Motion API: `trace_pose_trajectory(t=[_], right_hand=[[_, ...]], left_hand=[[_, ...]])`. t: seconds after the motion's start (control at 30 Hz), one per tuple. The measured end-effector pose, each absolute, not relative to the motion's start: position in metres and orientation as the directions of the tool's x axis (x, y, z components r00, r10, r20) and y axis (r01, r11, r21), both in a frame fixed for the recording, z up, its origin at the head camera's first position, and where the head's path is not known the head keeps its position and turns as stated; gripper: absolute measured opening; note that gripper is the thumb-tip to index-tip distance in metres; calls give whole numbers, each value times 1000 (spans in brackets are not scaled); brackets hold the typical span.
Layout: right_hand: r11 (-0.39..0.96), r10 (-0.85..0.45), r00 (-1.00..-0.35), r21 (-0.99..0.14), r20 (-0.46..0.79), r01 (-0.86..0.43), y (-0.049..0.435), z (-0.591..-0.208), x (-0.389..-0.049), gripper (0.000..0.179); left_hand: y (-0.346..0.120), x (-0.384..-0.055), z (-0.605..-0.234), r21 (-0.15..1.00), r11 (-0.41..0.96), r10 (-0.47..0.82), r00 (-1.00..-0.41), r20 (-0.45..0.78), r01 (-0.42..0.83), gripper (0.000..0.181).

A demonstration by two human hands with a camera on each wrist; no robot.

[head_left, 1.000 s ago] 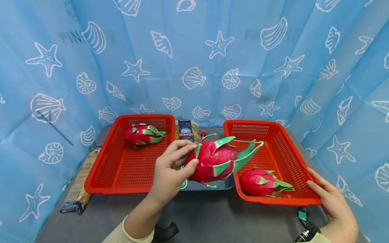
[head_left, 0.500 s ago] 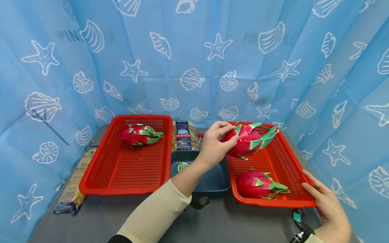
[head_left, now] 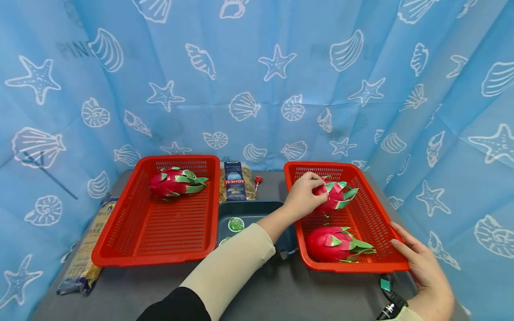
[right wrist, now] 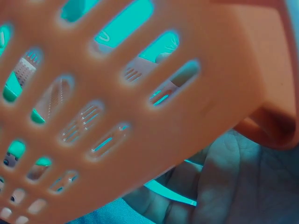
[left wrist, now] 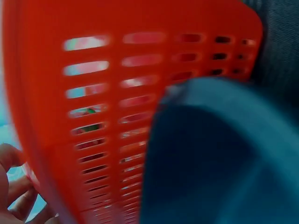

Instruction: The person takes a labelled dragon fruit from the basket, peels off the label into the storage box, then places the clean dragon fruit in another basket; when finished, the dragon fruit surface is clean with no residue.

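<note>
My left hand (head_left: 307, 196) holds a dragon fruit (head_left: 336, 195) by its round end, low inside the right red basket (head_left: 353, 267), with the green leaf tips pointing right. Whether that fruit touches the basket floor I cannot tell. Nearer to me in this basket lies a second dragon fruit (head_left: 329, 244). My right hand (head_left: 425, 263) grips the basket's right rim near the front corner; the right wrist view has its fingers (right wrist: 219, 177) below the orange-looking wall. Slotted basket wall (left wrist: 51, 93) fills much of the left wrist view, the left fingers (left wrist: 21, 189) at its edge.
Another red basket (head_left: 156, 259) on the left holds one dragon fruit (head_left: 176, 183). Between the baskets sits a dark blue tray (head_left: 253, 208) with green round stickers. Behind it are a pasta bag (head_left: 235, 183) and a red lollipop (head_left: 258, 179). A long spaghetti packet (head_left: 86, 252) lies far left.
My left hand has carried the dragon fruit rightward from above the tray and lowered it into the right basket. The right hand stays on the rim. The head view has shifted slightly.
</note>
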State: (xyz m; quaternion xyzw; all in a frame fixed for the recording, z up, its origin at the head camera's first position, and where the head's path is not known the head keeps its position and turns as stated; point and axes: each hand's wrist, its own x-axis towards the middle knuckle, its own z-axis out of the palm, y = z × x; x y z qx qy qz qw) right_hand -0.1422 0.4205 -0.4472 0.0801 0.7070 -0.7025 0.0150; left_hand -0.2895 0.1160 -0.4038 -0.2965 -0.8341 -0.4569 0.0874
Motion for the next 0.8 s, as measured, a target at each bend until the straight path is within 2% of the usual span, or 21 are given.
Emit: trace_pose_trajectory(t=[0.17, 0.37, 0.57, 0.8], right_hand=[[-18, 100, -990, -995, -97, 95, 416, -449, -144, 50], [9, 108, -990, -996, -86, 87, 416, -451, -145, 49], [-5, 108, -990, -996, -90, 90, 419, -451, -145, 48], [-7, 106, -989, -995, -103, 102, 421, -449, -143, 48]], left_hand=[[117, -287, -415, 679, 497, 452, -829, 330, 541, 30], [121, -288, -424, 557, 637, 499, -836, 230, 533, 27], [124, -284, -420, 443, 717, 511, -838, 191, 538, 18], [124, -274, -419, 376, 742, 527, -829, 185, 555, 24]])
